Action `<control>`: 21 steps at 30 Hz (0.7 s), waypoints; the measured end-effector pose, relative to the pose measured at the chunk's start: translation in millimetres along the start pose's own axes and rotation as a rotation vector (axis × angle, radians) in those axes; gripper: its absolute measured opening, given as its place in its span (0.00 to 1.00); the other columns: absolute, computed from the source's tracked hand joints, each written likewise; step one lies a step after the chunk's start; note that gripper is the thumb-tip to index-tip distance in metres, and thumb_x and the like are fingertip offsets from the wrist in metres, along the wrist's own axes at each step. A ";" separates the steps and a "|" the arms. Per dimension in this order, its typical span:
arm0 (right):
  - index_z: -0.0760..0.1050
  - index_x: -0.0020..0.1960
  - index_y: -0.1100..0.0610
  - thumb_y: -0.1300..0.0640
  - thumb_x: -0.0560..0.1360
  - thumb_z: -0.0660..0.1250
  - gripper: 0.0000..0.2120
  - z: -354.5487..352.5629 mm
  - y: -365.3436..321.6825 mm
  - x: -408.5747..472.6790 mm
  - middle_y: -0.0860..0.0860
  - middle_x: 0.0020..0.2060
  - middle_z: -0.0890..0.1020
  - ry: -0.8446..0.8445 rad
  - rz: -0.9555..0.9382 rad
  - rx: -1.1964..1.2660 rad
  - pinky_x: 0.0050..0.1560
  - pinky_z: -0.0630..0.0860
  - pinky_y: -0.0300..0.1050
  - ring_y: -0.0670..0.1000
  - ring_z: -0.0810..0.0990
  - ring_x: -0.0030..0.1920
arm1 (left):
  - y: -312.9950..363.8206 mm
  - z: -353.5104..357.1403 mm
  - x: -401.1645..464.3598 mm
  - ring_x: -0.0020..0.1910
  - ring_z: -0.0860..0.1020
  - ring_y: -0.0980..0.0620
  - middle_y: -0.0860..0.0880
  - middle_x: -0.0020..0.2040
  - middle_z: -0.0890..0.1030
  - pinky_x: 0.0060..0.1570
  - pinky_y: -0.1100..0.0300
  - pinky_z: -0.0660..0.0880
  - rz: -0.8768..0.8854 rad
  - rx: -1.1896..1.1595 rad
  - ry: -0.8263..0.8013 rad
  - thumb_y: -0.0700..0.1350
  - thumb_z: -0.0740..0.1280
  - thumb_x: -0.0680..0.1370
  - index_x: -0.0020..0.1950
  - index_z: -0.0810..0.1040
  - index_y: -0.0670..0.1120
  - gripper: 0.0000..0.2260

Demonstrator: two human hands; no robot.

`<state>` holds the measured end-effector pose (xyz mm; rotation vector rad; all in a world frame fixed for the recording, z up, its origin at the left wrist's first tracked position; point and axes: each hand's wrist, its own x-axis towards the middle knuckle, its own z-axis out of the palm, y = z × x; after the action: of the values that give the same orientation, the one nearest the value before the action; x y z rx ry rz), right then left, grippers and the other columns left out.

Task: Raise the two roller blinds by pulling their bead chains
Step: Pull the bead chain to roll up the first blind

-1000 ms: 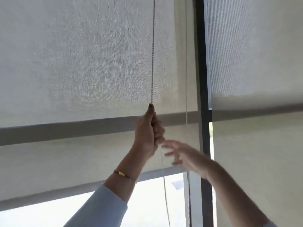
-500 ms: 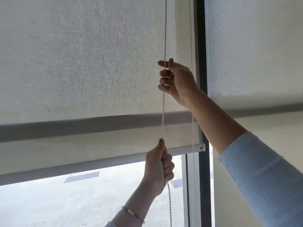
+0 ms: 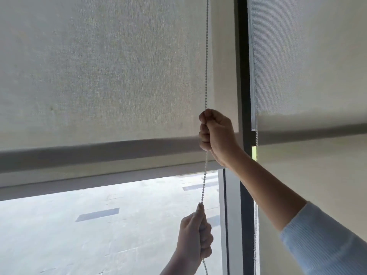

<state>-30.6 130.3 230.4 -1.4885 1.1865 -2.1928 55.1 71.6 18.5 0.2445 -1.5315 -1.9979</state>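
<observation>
Higher now, left blind (image 3: 103, 76) bares window (image 3: 109, 225).

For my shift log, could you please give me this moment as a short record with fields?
left hand: fist shut on bead chain, low
right hand: fist shut on the same chain, higher
left blind: partly raised, open glass below its bottom bar
right blind: covers its pane, own chain untouched

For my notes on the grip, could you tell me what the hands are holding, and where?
Both hold the left blind's bead chain: right hand fisted higher up, left hand fisted lower down.
</observation>
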 end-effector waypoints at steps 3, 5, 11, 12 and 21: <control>0.66 0.37 0.54 0.73 0.77 0.46 0.20 -4.0 14.5 -10.4 0.43 0.21 0.64 0.014 0.002 0.010 0.22 0.55 0.30 0.43 0.56 0.20 | -15.1 -3.8 -3.9 0.24 0.50 0.57 0.51 0.28 0.53 0.29 0.71 0.52 -0.037 0.008 -0.007 0.64 0.65 0.74 0.32 0.55 0.50 0.26; 0.66 0.36 0.53 0.72 0.78 0.46 0.21 -3.4 23.8 -16.0 0.43 0.21 0.64 0.018 0.001 0.010 0.22 0.55 0.29 0.42 0.56 0.20 | -23.5 -3.9 -6.3 0.25 0.50 0.57 0.51 0.28 0.52 0.29 0.70 0.52 -0.050 0.017 -0.010 0.64 0.64 0.75 0.32 0.54 0.49 0.26; 0.68 0.34 0.50 0.69 0.81 0.49 0.23 -4.8 40.4 -32.1 0.42 0.22 0.65 0.049 0.019 -0.006 0.24 0.55 0.30 0.43 0.56 0.21 | -45.2 -10.0 -8.5 0.24 0.51 0.56 0.50 0.27 0.53 0.29 0.70 0.52 -0.083 0.000 -0.012 0.64 0.66 0.76 0.32 0.55 0.49 0.28; 0.68 0.34 0.51 0.68 0.81 0.49 0.22 -4.6 40.7 -33.5 0.43 0.22 0.64 0.052 0.019 -0.008 0.24 0.54 0.30 0.43 0.56 0.21 | -47.1 -11.5 -8.0 0.24 0.52 0.56 0.50 0.27 0.53 0.29 0.70 0.52 -0.085 -0.008 -0.016 0.64 0.66 0.76 0.32 0.55 0.49 0.28; 0.65 0.36 0.55 0.67 0.83 0.50 0.19 -3.2 59.1 -64.1 0.49 0.24 0.60 0.094 0.075 -0.095 0.26 0.49 0.36 0.45 0.54 0.22 | -73.4 -15.6 -16.1 0.21 0.54 0.59 0.52 0.24 0.56 0.24 0.70 0.53 -0.069 -0.053 0.040 0.55 0.66 0.74 0.28 0.57 0.47 0.24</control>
<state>-18.1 131.8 144.1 -1.3655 1.3718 -2.2066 50.1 79.1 -57.7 0.3181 -1.4614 -2.0719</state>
